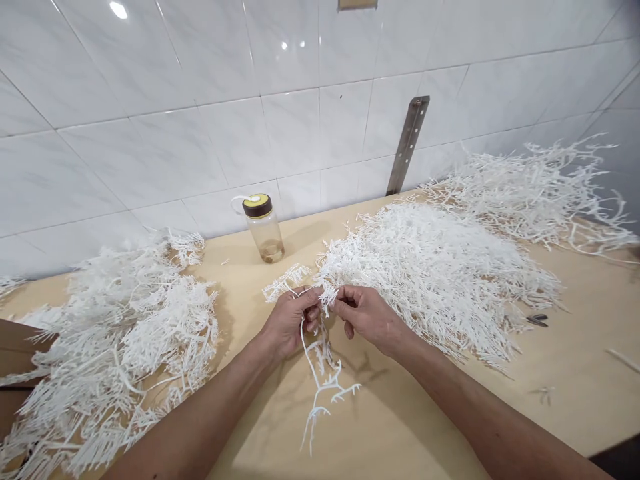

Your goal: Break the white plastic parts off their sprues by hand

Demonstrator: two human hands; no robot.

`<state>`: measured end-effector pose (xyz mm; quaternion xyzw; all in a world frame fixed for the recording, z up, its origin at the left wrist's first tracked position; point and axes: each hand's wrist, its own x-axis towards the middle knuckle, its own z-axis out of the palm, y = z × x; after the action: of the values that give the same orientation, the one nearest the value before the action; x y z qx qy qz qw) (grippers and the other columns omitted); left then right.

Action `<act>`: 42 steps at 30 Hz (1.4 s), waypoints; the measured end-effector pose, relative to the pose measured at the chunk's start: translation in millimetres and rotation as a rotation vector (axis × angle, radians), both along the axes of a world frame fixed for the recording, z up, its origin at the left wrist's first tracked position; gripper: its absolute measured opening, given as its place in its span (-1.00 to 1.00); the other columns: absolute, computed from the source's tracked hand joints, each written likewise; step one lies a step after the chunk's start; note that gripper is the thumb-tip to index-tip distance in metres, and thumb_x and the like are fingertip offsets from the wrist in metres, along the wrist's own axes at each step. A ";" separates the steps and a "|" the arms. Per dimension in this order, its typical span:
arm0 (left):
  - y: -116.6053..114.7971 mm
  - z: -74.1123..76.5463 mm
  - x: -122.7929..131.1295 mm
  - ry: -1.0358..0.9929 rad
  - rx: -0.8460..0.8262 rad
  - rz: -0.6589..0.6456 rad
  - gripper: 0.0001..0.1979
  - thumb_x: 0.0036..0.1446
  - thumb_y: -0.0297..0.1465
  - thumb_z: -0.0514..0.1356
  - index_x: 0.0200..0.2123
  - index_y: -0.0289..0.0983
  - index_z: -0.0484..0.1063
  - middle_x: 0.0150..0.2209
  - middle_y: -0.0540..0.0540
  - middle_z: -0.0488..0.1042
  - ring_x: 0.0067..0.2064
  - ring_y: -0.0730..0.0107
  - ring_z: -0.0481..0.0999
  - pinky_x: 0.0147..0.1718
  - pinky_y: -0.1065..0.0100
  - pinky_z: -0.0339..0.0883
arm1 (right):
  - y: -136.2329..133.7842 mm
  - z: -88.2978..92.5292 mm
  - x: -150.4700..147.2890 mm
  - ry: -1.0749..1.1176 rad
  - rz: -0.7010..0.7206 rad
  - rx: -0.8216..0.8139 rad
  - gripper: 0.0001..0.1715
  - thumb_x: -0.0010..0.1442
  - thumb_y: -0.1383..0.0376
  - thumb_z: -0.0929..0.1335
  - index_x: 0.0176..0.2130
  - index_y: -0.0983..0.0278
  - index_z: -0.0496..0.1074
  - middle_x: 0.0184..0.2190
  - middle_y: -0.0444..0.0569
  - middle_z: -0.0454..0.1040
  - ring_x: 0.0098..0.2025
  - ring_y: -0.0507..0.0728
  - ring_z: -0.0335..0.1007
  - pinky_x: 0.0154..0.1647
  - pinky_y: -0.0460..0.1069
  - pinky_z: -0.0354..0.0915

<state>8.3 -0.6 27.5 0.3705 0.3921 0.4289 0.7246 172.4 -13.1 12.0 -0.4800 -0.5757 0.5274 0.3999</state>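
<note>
My left hand [295,317] is closed around a white branching plastic stem [316,387], whose bare forked twigs hang down over the table. At its upper end, a small tuft of white sprigs [327,295] sits between my two hands. My right hand [364,313] pinches at this tuft with thumb and forefinger; the exact contact is hard to see. Just beyond my left hand, another feathery white branch piece [287,283] reaches out, partly hidden by the fingers.
A big heap of loose white sprigs [425,267] lies to the right, with bare white stems [540,193] behind it. Finished-looking white branches [150,327] pile up at left. A clear bottle [265,233] stands near the tiled wall. Dark small pliers [537,321] lie at right.
</note>
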 end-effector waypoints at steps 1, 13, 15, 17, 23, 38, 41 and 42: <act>-0.3 -0.7 0.6 0.001 0.006 0.015 -0.65 -0.09 -0.24 0.43 -0.54 -0.28 0.32 -0.68 0.11 0.20 -0.66 0.63 0.11 -0.70 0.53 0.00 | 0.3 0.2 -0.6 -0.021 -0.025 0.000 -0.77 0.17 0.16 0.36 -0.39 0.28 0.42 -0.50 -0.20 0.41 -0.69 -0.08 0.27 -0.65 -0.12 0.20; -1.2 -3.2 2.2 0.048 0.053 0.150 -0.69 -0.16 -0.24 0.44 -0.51 -0.31 0.43 -0.65 0.05 0.33 -0.65 0.58 0.24 -0.66 0.49 0.13 | -7.3 9.8 -8.3 -0.158 -0.008 0.064 -0.84 0.16 0.29 0.30 -0.44 0.26 0.41 -0.55 -0.20 0.44 -0.70 -0.04 0.33 -0.66 -0.14 0.20; -0.5 -3.2 1.2 0.097 0.107 0.150 -0.64 -0.16 -0.18 0.45 -0.48 -0.32 0.46 -0.66 0.06 0.31 -0.64 0.59 0.23 -0.66 0.50 0.12 | -7.5 9.9 -7.6 -0.179 -0.010 0.060 -0.83 0.16 0.29 0.30 -0.46 0.25 0.38 -0.61 -0.22 0.38 -0.69 -0.01 0.35 -0.66 -0.13 0.20; 0.4 -3.4 0.3 0.157 0.165 0.157 -0.61 -0.15 -0.14 0.45 -0.45 -0.32 0.48 -0.67 0.08 0.29 -0.64 0.58 0.22 -0.66 0.50 0.13 | -7.4 10.3 -7.2 -0.193 -0.029 0.060 -0.83 0.15 0.28 0.30 -0.47 0.24 0.35 -0.64 -0.25 0.33 -0.69 -0.01 0.35 -0.65 -0.13 0.21; -0.5 -4.8 1.6 0.216 0.233 0.163 -0.60 -0.14 -0.11 0.43 -0.46 -0.31 0.45 -0.66 0.07 0.30 -0.65 0.57 0.22 -0.66 0.48 0.14 | -7.0 15.3 -8.7 -0.195 -0.108 0.015 -0.92 0.08 0.33 0.32 -0.46 0.25 0.38 -0.61 -0.22 0.38 -0.70 0.00 0.33 -0.67 -0.11 0.26; -1.7 -9.6 5.3 0.124 0.224 0.181 -0.68 -0.02 -0.18 0.38 -0.46 -0.28 0.39 -0.56 0.04 0.40 -0.59 0.55 0.34 -0.58 0.47 0.26 | -4.4 15.1 -11.3 -0.182 -0.093 -0.065 -0.86 0.15 0.30 0.34 -0.44 0.26 0.44 -0.62 -0.18 0.44 -0.72 0.01 0.36 -0.70 -0.12 0.23; -0.1 -8.5 3.0 0.087 0.187 0.125 -0.68 -0.01 -0.18 0.38 -0.41 -0.25 0.36 -0.60 0.07 0.38 -0.61 0.54 0.32 -0.64 0.49 0.23 | -4.8 13.7 -9.2 -0.054 -0.009 -0.084 -0.79 0.19 0.22 0.34 -0.45 0.26 0.39 -0.63 -0.21 0.40 -0.70 0.02 0.40 -0.69 -0.14 0.27; 0.2 -8.6 2.7 0.084 0.180 0.116 -0.67 -0.01 -0.18 0.38 -0.40 -0.24 0.35 -0.61 0.08 0.37 -0.62 0.54 0.30 -0.66 0.50 0.21 | -5.2 13.7 -9.2 -0.046 -0.004 -0.085 -0.78 0.19 0.21 0.35 -0.46 0.26 0.38 -0.64 -0.22 0.39 -0.70 0.01 0.40 -0.69 -0.14 0.26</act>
<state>10.9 -0.4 18.9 0.4284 0.4026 0.4876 0.6454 163.2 -18.3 25.7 -0.5095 -0.5609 0.5397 0.3668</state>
